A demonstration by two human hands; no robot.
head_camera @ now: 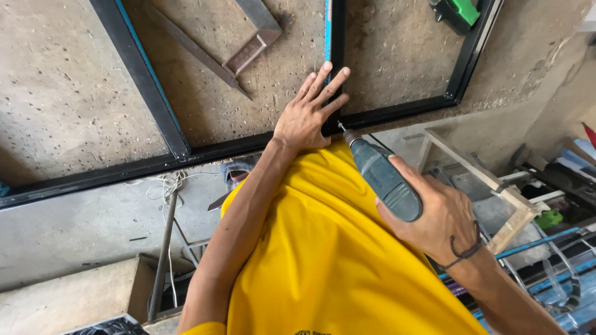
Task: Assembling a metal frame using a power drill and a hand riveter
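My left hand (308, 111) lies flat, fingers spread, on the black frame (155, 105) where an upright bar meets the bottom rail, pressing it against the concrete floor (62, 93). My right hand (437, 217) is wrapped around a grey-green drill (385, 177), its bit tip touching the frame just beside my left thumb. My yellow shirt (323, 254) fills the lower middle. A steel square (239, 46) lies on the floor inside the frame, and a green tool (459, 11) sits at the top edge. A wooden stand (496, 186) is to the right.
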